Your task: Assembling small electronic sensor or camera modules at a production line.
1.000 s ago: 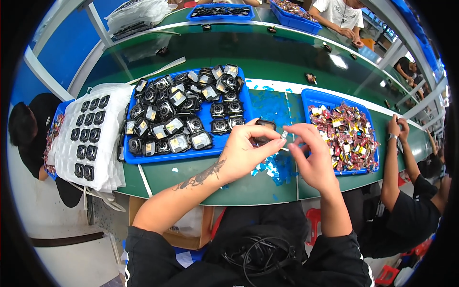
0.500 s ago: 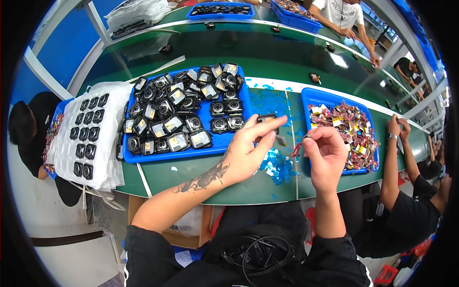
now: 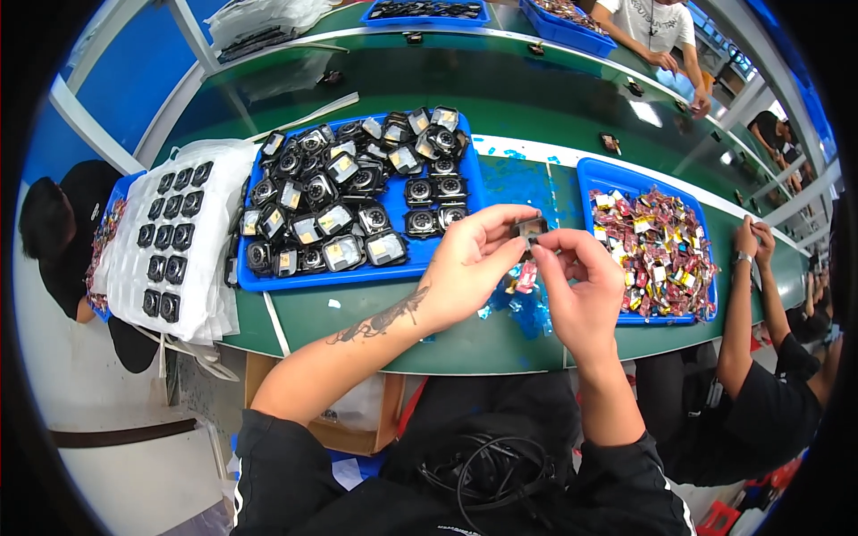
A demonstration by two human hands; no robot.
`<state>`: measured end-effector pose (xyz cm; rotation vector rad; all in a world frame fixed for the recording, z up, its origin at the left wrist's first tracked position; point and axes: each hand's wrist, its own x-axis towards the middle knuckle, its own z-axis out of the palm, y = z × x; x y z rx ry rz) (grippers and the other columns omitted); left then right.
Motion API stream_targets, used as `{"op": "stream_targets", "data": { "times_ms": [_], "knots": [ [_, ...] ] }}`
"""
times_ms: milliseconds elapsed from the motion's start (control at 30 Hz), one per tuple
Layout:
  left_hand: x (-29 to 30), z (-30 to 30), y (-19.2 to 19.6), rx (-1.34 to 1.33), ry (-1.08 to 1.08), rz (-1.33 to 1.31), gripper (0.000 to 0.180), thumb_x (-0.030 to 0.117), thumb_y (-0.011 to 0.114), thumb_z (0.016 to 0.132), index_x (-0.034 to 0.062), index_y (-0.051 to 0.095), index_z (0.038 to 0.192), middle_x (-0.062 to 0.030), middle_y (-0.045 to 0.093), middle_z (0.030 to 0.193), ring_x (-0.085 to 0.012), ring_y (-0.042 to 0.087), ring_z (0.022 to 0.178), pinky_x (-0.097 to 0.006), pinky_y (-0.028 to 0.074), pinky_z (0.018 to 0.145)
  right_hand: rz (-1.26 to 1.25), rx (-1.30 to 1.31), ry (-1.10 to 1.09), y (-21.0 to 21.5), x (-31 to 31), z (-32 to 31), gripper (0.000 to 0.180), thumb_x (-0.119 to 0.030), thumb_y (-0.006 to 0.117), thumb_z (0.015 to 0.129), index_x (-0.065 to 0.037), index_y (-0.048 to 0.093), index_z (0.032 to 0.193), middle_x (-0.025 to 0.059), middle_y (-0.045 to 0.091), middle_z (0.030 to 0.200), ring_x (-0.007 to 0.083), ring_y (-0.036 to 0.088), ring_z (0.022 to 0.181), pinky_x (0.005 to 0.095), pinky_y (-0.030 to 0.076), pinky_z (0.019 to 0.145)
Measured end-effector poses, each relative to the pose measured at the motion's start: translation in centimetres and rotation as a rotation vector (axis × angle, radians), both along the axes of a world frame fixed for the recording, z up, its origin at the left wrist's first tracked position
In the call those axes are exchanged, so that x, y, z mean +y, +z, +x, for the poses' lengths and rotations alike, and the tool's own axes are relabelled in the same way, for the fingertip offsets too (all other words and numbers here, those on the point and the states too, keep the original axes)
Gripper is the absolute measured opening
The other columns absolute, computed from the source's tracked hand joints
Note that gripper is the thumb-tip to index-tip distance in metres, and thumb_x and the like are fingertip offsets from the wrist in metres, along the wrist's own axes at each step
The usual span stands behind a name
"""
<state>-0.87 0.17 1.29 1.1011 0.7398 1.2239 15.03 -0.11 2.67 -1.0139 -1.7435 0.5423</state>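
My left hand [image 3: 466,270] holds a small black watch case [image 3: 531,227] between thumb and fingers, above the green bench. Thumb and fingers of my right hand [image 3: 585,290] are closed in a pinch at the near side of the case. A small red-and-white part [image 3: 525,276], like a flat battery with a flex strip, hangs just below the case between the hands. My fingers hide how it meets the case and right fingertips. Left of my hands, a blue tray [image 3: 393,204] holds many similar black watch cases.
A blue tray [image 3: 661,319] of red, yellow and white small parts stands at right. Blue film scraps [image 3: 533,317] lie beneath my hands. White moulded trays [image 3: 219,304] with watch cases are stacked at left. Co-workers sit at both sides and across the belt [image 3: 500,89].
My right hand has moved left to meet my left hand at the watch case, bringing the red part along. My left fingers have curled around the case. The view has shifted slightly.
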Motion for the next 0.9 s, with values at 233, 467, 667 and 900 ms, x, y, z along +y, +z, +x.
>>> {"op": "stream_targets", "data": {
  "times_ms": [233,467,667,900],
  "knots": [
    [-0.3,0.0,-0.4,-0.032,-0.087,0.100,0.043,0.004,0.052,0.096,-0.0043,0.045,0.138,-0.0110,0.059,0.125,-0.0143,0.057,0.111,-0.030,0.047,0.096,-0.106,0.165,-0.029,0.7,-0.4,-0.8,0.007,0.004,0.069,0.081,0.002,0.066,0.087,0.0013,0.064,0.073,0.0005,0.044,0.051,0.0189,0.033,0.044],
    [-0.3,-0.1,-0.3,0.060,-0.073,0.122,0.042,0.003,0.050,0.097,-0.0043,0.044,0.138,-0.0108,0.060,0.123,-0.0131,0.058,0.109,-0.028,0.045,0.096,-0.214,0.206,0.009,1.1,-0.3,-0.2,0.007,0.004,0.069,0.081,0.003,0.067,0.088,0.0017,0.065,0.072,0.0002,0.045,0.053,0.0180,0.033,0.045],
    [-0.2,-0.1,-0.4,0.107,-0.066,0.191,0.041,0.003,0.050,0.097,-0.0015,0.047,0.138,-0.0096,0.059,0.127,-0.0114,0.054,0.113,-0.027,0.044,0.098,-0.208,0.186,0.024,1.2,0.0,0.0,0.006,0.002,0.068,0.081,0.002,0.068,0.087,0.0028,0.067,0.074,0.0016,0.047,0.055,0.0186,0.035,0.047],
    [-0.5,0.0,-0.4,0.134,-0.068,0.177,0.041,0.005,0.049,0.098,-0.0021,0.046,0.138,-0.0105,0.058,0.129,-0.0128,0.054,0.116,-0.028,0.043,0.099,-0.273,0.123,0.030,1.5,0.4,0.5,0.006,-0.001,0.071,0.079,-0.001,0.065,0.082,0.0018,0.064,0.070,0.0013,0.042,0.050,0.0193,0.031,0.044]
  ]
}}
